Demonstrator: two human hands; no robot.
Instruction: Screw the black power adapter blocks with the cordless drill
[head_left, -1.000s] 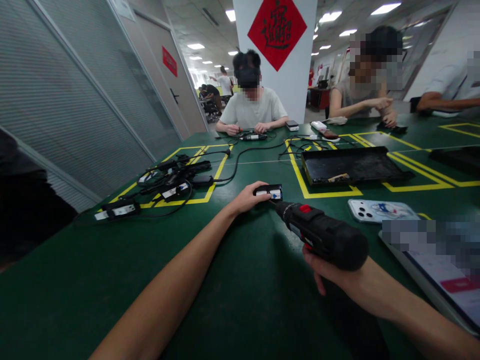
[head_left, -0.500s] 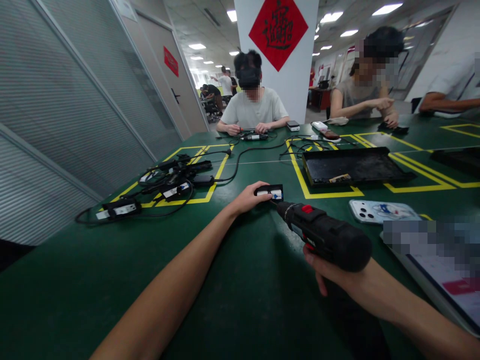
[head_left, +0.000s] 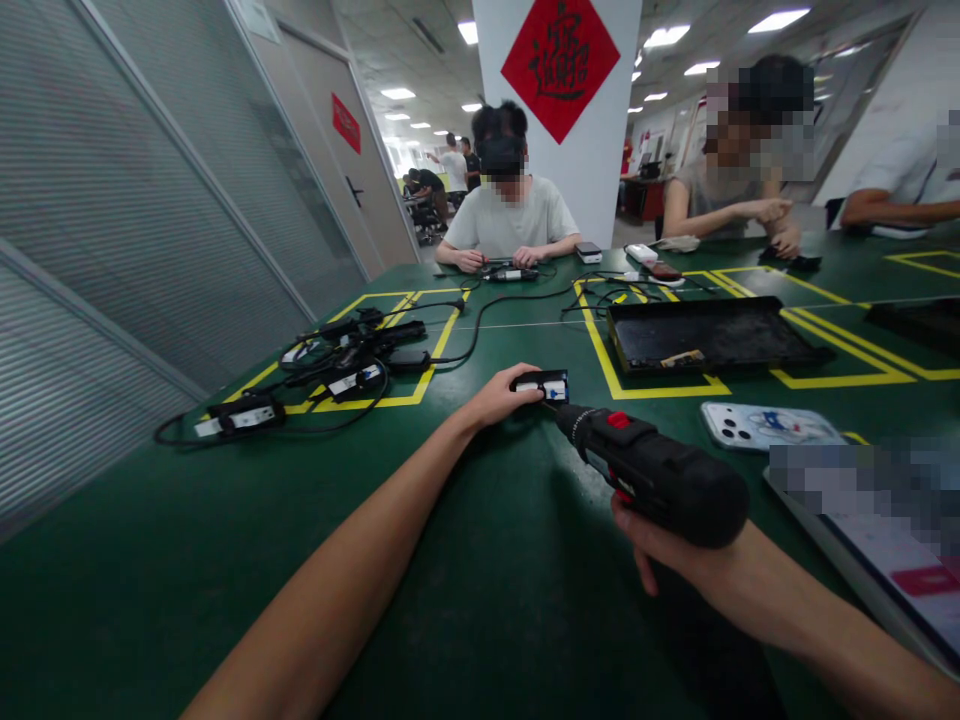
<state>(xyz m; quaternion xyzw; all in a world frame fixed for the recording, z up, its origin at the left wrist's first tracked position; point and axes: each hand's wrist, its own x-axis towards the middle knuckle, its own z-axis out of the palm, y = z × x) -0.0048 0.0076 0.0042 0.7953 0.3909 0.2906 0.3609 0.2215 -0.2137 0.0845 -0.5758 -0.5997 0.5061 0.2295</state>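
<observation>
My left hand (head_left: 499,396) reaches forward over the green table (head_left: 225,560) and grips a small black adapter with a white label (head_left: 541,384), pinning it on the tabletop. My right hand (head_left: 660,545) is wrapped round a black electric screwdriver with a red button (head_left: 652,472). The tool's tip points at the adapter's near right edge and touches it or nearly so. Most of my right fingers are hidden under the tool.
A pile of black adapters and cables (head_left: 337,360) lies at the left inside yellow tape lines. A black tray (head_left: 705,335) sits ahead right, a phone (head_left: 765,425) and a tablet (head_left: 892,540) at the right. Other people work at the far side.
My hands and the tool hold nearly still. The view has shifted slightly, and a dark shape at the left edge has gone out of sight.
</observation>
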